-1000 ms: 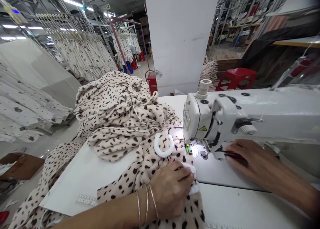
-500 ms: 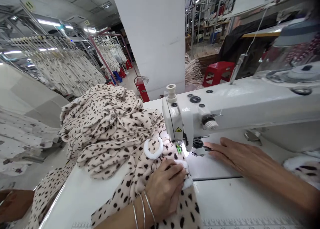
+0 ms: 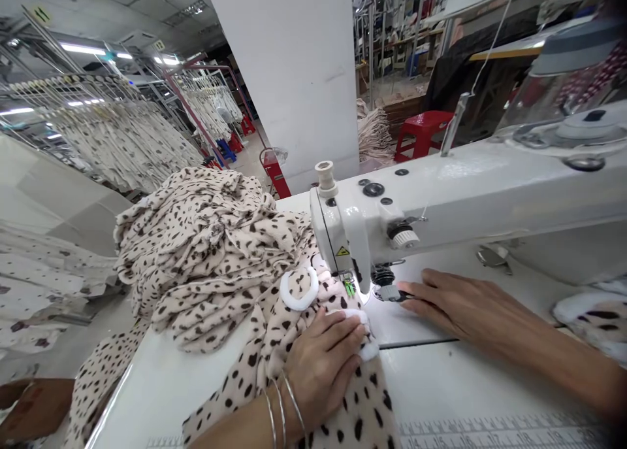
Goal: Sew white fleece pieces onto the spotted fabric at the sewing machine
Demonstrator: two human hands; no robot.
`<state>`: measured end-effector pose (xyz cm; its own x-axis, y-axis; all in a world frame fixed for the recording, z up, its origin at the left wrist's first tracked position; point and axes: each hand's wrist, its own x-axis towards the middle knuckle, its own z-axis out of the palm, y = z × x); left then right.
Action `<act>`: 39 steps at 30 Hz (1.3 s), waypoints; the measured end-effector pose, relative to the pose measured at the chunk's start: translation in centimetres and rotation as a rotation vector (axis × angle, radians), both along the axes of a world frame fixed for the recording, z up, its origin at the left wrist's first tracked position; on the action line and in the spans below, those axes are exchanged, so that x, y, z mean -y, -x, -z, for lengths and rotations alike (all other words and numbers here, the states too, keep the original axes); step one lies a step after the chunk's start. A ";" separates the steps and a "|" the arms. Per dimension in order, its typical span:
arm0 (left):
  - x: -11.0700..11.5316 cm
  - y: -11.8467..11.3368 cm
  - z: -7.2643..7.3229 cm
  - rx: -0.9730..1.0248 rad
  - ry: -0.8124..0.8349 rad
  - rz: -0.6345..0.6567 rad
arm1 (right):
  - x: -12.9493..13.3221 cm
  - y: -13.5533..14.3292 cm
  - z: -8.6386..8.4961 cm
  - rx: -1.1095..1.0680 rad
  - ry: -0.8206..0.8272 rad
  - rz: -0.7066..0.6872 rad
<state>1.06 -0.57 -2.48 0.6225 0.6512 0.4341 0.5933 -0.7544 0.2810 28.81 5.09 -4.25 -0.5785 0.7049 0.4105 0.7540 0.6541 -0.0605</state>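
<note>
My left hand presses on a cream plush fabric with black spots, its fingers curled over the cloth and a white trim piece. A white curved trim lies on the fabric just ahead of these fingers. The cloth reaches the lit needle area of a white sewing machine, where a green presser foot part shows. My right hand is stretched flat under the machine arm, fingertips at a small grey-and-black part beside the needle. Whether it grips that part is hard to see.
A big heap of the same spotted fabric fills the left of the white table. A ruler strip runs along the front edge. Another spotted piece with white trim lies right. A cardboard box stands lower left.
The view has shifted slightly, so the machine appears a little further left. Both hands keep nearly the same places on the fabric and beside the needle.
</note>
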 end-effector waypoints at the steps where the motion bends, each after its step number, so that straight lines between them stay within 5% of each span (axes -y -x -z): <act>1: 0.0 0.0 0.1 0.029 -0.010 -0.021 | 0.0 0.0 0.1 0.002 0.006 -0.010; 6: 0.1 0.2 0.3 0.121 -0.023 -0.050 | 0.2 0.3 0.2 -0.016 0.055 -0.059; 20: 0.3 0.2 0.8 -0.032 -0.095 0.013 | 0.3 0.2 0.6 -0.038 0.096 -0.065; 28: 0.3 0.0 -0.2 -0.056 -0.069 0.006 | 1.1 1.4 -1.0 -0.040 0.112 -0.159; 39: -1.0 0.8 1.0 0.025 -0.060 0.015 | 1.6 3.8 -1.4 -0.051 -0.040 -0.139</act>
